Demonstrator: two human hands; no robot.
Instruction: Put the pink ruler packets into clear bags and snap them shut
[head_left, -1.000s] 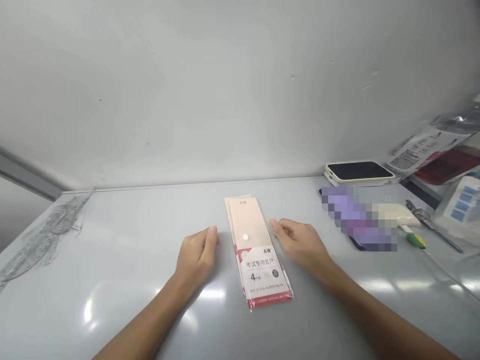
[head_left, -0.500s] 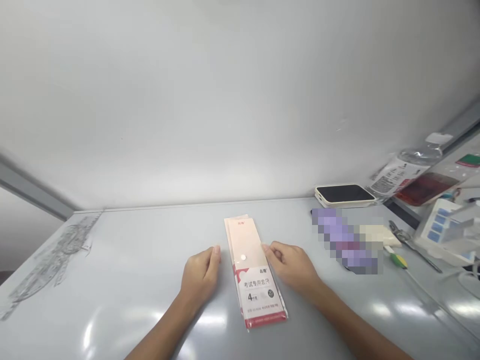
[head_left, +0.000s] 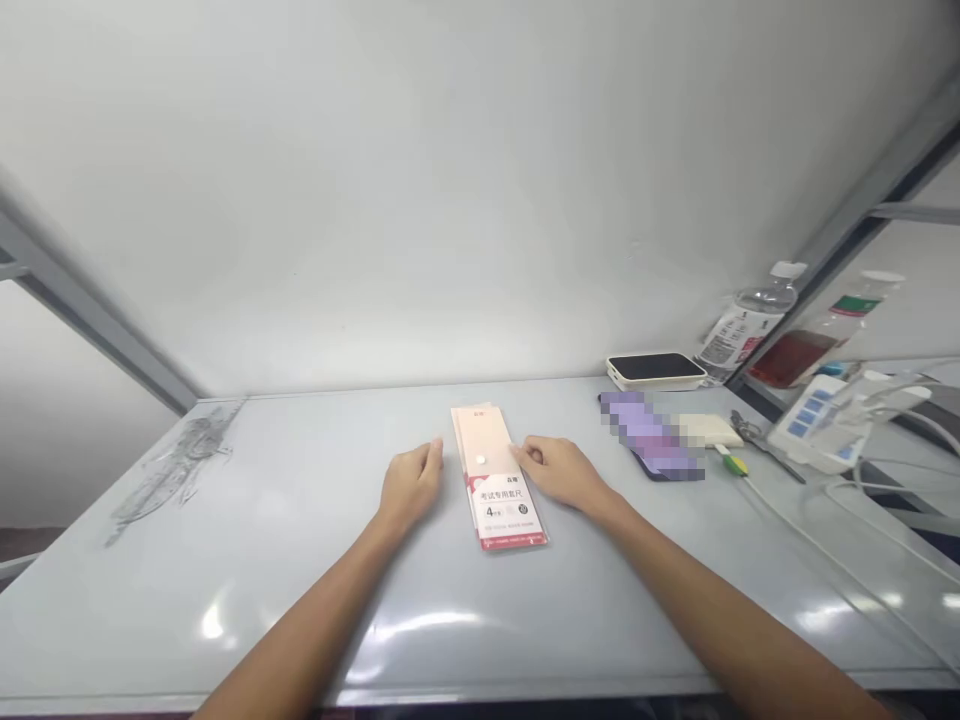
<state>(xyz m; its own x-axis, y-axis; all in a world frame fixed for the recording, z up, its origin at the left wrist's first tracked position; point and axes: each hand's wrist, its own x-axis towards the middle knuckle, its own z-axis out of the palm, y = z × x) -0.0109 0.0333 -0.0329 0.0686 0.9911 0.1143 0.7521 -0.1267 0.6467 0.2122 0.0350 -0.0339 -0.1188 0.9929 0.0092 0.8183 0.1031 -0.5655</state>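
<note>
A ruler set in a pale pink and white pouch (head_left: 495, 480) lies flat on the grey table, its long side pointing away from me. It has a round white snap, a red band along the near end and printed Chinese text. To its left, my left hand (head_left: 412, 482) rests on the table with fingers curled in and thumb raised, a small gap from the pouch. On the other side, my right hand (head_left: 559, 468) is loosely closed, its thumb tip at the pouch's right edge. Whether it touches the edge is hard to tell. Neither hand shows anything held.
A phone in a cream case (head_left: 656, 370) lies by the wall, near a blurred purple item (head_left: 651, 435). Farther right are scissors (head_left: 765, 445), a white cable (head_left: 795, 540), a white power strip (head_left: 821, 420) and two bottles (head_left: 750, 320). A drawing (head_left: 172, 465) marks the left side.
The camera view has shifted, so the table's front edge now shows and things look smaller. Both hands keep their places beside the pouch, which lies as before.
</note>
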